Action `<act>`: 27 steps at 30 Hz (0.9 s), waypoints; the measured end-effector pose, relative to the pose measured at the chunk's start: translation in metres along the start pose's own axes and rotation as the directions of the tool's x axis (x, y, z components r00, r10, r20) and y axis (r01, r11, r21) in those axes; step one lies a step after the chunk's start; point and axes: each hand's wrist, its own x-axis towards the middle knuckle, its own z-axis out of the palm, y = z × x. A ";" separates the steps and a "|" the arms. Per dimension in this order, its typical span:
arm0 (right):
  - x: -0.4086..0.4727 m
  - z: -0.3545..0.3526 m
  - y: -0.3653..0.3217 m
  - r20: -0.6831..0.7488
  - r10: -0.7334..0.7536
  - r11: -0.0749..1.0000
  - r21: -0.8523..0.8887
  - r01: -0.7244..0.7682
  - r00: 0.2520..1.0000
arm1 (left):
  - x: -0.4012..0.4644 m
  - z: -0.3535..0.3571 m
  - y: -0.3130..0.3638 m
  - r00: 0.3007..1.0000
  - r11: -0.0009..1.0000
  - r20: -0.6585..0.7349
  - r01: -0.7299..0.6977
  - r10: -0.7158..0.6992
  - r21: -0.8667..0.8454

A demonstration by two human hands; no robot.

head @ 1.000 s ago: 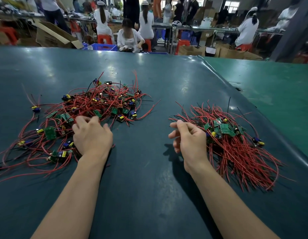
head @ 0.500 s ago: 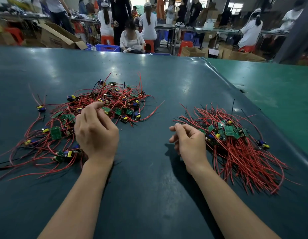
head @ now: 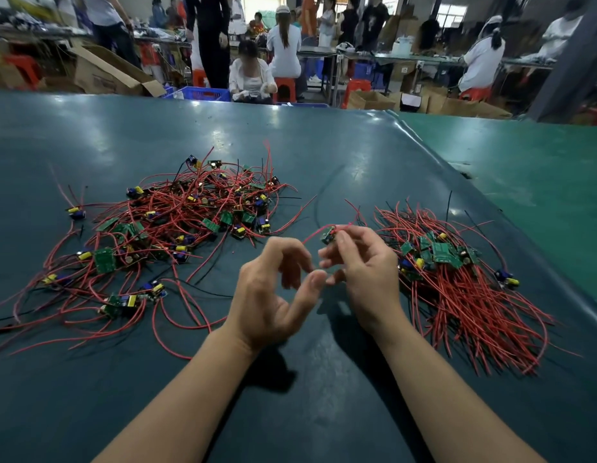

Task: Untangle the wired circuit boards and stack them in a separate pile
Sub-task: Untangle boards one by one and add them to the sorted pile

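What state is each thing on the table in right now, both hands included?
Tangled pile: loose, boards and red wires knotted together.
Sorted pile: boards bunched, wires lying roughly parallel.
Circuit board: lifted off the table, pinched by the right hand.
Left hand: raised, fingers loosely curled, holding nothing visible.

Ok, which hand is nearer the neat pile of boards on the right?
Right. The right hand, pinching a small board, sits beside the neat pile. The left hand is farther, between the two piles.

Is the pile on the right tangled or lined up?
Lined up: the right pile has its boards together at the top and its red wires running roughly parallel toward the near edge.
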 end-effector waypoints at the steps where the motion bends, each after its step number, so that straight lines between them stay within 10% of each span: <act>1: 0.001 -0.001 -0.001 -0.004 0.028 0.998 0.052 -0.027 1.000 | 0.000 0.000 0.001 0.997 0.995 -0.010 0.071 -0.072 -0.070; 6: -0.003 0.002 0.000 0.094 0.005 1.000 0.026 -0.008 0.996 | 0.007 0.000 0.004 0.932 0.923 -0.164 0.270 -0.322 -0.275; 13: -0.005 0.002 0.007 0.082 -0.221 0.844 -0.483 0.232 0.972 | -0.003 0.001 0.006 0.983 0.991 0.124 -0.130 0.131 -0.023; 19: 0.000 0.002 -0.015 -0.069 0.164 0.964 0.222 -0.145 0.984 | -0.002 0.002 -0.005 0.983 0.990 -0.118 0.142 -0.143 -0.020; 27: -0.009 0.005 -0.016 0.252 0.140 0.979 0.112 -0.172 0.958 | 0.011 0.001 -0.012 0.840 0.812 0.109 0.542 -0.532 -0.217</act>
